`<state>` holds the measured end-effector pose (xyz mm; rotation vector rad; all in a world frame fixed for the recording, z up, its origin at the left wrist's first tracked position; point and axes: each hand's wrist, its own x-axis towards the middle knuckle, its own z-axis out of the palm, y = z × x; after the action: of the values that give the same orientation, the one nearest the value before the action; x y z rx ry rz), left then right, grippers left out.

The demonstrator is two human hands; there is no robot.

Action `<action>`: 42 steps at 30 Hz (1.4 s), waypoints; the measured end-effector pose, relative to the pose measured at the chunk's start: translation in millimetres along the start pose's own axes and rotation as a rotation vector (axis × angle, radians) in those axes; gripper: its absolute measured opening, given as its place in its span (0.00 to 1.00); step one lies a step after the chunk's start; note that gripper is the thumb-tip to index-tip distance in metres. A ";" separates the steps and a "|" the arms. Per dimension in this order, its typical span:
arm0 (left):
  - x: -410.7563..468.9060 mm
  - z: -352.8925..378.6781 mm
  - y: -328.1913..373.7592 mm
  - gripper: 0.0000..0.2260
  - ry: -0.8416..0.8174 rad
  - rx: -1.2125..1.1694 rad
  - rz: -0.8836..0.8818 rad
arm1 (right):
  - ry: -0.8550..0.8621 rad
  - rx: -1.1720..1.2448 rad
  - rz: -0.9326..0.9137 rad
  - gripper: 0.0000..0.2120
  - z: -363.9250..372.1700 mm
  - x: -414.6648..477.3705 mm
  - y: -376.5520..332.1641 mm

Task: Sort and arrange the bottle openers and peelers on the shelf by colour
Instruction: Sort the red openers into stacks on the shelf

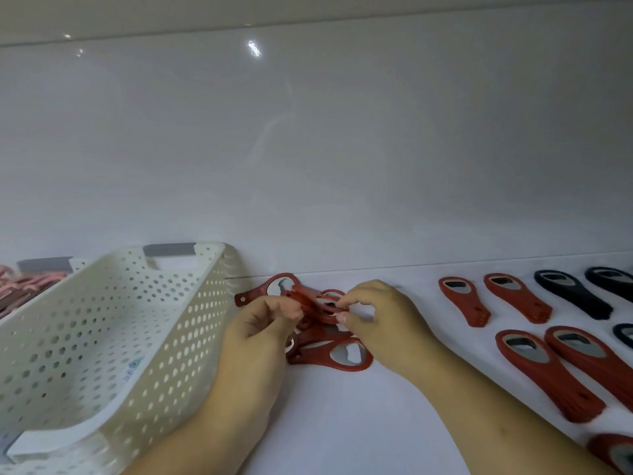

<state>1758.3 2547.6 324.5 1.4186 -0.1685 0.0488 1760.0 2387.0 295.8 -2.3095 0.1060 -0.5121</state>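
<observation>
A small heap of red bottle openers lies on the white shelf, just right of a basket. Above the heap, my left hand and my right hand both pinch a stack of red openers, one hand at each end. One more red opener lies behind them near the wall. To the right, several red openers lie in rows. Black openers lie beyond them at the far right.
A tilted white perforated basket with grey handles stands at the left, close to my left forearm. Behind it at the far left, another container holds pink items. A glossy white wall closes the back of the shelf.
</observation>
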 end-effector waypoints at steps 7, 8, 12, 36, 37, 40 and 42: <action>4.7 -1.3 -3.5 0.10 0.059 -0.007 -0.016 | 0.291 0.357 0.223 0.11 -21.0 1.8 -4.6; 5.1 -2.5 -2.9 0.09 0.034 -0.027 -0.038 | 0.272 0.440 0.249 0.13 -23.2 0.7 -6.5; 0.1 -2.7 3.8 0.14 -0.375 -0.080 -0.293 | -0.036 0.767 0.245 0.14 -27.6 -9.8 -22.6; -2.0 -1.4 1.3 0.17 -0.265 -0.246 -0.421 | -0.130 -0.288 -0.080 0.13 -1.1 -7.3 -3.6; -2.6 -1.6 1.4 0.18 -0.277 -0.243 -0.416 | -0.087 -0.239 -0.082 0.12 -0.7 -7.1 -1.9; -4.1 -2.4 1.5 0.18 -0.284 -0.242 -0.406 | 0.033 -0.048 -0.053 0.08 -0.7 -5.0 -0.1; -1.1 -0.3 2.8 0.15 -0.280 -0.244 -0.422 | 0.174 0.063 0.015 0.07 -7.2 -2.9 -2.4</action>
<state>1756.8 2548.3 327.1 1.1871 -0.0985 -0.5047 1754.4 2384.6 301.0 -2.1986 0.1884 -0.6988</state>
